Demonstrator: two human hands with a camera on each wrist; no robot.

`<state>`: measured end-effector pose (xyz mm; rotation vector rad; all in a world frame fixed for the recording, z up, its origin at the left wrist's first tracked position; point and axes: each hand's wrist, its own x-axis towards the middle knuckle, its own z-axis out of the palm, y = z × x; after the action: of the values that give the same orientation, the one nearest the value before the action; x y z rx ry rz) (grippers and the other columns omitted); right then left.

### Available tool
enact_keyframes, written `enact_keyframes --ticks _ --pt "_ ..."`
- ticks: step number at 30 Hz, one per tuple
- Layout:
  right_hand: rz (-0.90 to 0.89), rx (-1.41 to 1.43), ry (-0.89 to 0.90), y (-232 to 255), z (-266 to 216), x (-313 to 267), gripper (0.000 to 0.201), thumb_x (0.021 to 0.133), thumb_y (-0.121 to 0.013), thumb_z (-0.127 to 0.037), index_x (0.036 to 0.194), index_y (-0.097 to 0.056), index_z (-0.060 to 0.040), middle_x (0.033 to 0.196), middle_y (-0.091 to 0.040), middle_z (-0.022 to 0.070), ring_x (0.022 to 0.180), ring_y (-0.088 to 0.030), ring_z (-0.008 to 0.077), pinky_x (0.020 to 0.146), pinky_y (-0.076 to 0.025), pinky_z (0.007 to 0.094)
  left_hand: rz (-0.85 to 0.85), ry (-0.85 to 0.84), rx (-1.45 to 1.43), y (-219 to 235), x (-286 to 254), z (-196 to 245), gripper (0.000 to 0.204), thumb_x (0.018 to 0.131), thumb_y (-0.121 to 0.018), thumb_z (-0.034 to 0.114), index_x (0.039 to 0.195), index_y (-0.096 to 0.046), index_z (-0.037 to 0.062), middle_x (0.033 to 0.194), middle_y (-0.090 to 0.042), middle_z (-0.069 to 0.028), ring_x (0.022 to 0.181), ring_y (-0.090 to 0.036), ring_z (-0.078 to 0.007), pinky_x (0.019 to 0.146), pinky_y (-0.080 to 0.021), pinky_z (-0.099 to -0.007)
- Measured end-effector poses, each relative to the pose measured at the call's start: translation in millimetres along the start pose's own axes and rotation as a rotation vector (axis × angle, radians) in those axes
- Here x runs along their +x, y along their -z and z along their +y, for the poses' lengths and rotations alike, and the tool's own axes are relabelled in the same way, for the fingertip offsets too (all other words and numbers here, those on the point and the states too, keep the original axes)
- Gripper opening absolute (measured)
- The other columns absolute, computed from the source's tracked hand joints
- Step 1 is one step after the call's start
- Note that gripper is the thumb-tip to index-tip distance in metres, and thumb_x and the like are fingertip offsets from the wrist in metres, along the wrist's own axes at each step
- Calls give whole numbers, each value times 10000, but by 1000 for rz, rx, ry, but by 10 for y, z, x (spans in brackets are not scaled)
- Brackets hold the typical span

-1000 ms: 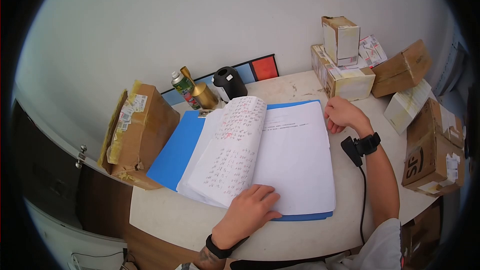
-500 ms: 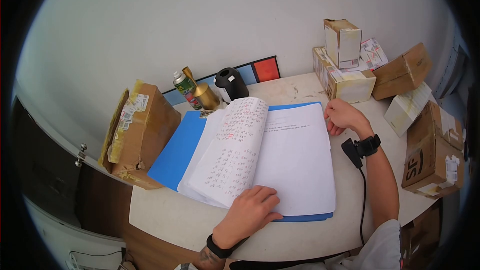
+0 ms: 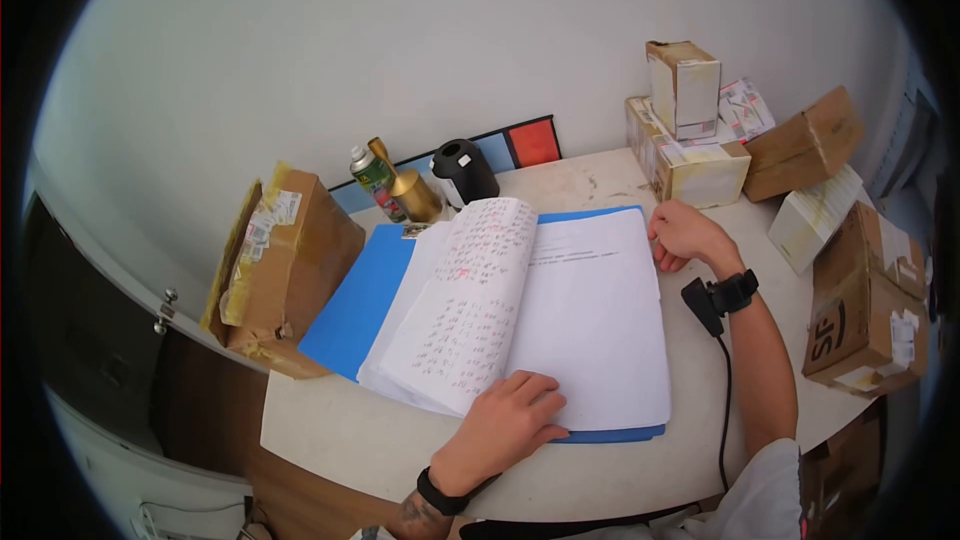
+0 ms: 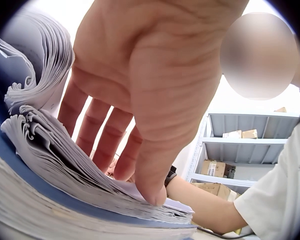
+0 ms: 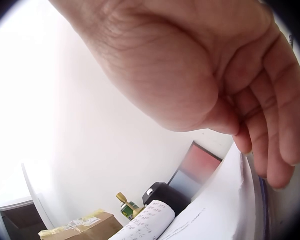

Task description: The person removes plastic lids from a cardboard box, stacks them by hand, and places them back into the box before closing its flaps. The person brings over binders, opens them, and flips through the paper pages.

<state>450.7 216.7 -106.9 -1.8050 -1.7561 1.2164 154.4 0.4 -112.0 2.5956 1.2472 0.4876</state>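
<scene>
Resting on the near edge of the paper stack point(image 3: 600, 360), the left hand point(image 3: 506, 424) has fingers slightly spread, thumb against the sheets; any pinch cannot be told. Handwritten pages point(image 3: 468, 315) curl leftward, exposing a printed sheet point(image 3: 575, 285), all on the blue folder point(image 3: 358, 285). Right hand point(image 3: 692, 233): beside the far right corner, fingers loosely bent together; grip unclear. Beyond: black container point(image 3: 467, 175).

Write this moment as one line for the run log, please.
left hand: resting on papers | right hand: loosely curled, at papers' right edge | blue folder: under papers
</scene>
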Motion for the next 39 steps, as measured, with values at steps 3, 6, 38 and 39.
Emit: enact_keyframes --ticks 3,6,38,39 --pt "-2 5 4 3 20 16 252 1007 -406 -129 1043 -590 39 802 -693 153 625 -702 235 539 -579 350 -5 17 -22 23 9 9 270 803 -824 217 994 -690 81 1142 -679 -59 1034 -648 -273 851 -557 -375" --pt "1 3 8 10 8 -2 255 1009 -405 -132 1044 -590 39 807 -694 154 633 -706 239 543 -582 351 6 -12 -9 6 12 9 206 824 -799 164 975 -688 79 1123 -684 -52 1011 -655 -261 825 -563 -366" --pt "-771 138 607 -725 -579 -534 606 1063 -564 -285 1587 -350 -68 1504 -467 188 1347 -506 282 1045 -520 403 -379 -346 -479 127 -74 663 384 969 -655 228 1258 -592 -17 1386 -540 -252 1291 -524 -412 1056 -458 -480" --pt "-770 141 606 -835 -571 -565 606 1063 -564 -285 1587 -350 -68 1504 -467 188 1347 -506 282 1045 -520 403 -172 -421 -354 85 -34 701 348 947 -668 191 1215 -600 -21 1363 -550 -246 1256 -551 -405 1035 -475 -467"
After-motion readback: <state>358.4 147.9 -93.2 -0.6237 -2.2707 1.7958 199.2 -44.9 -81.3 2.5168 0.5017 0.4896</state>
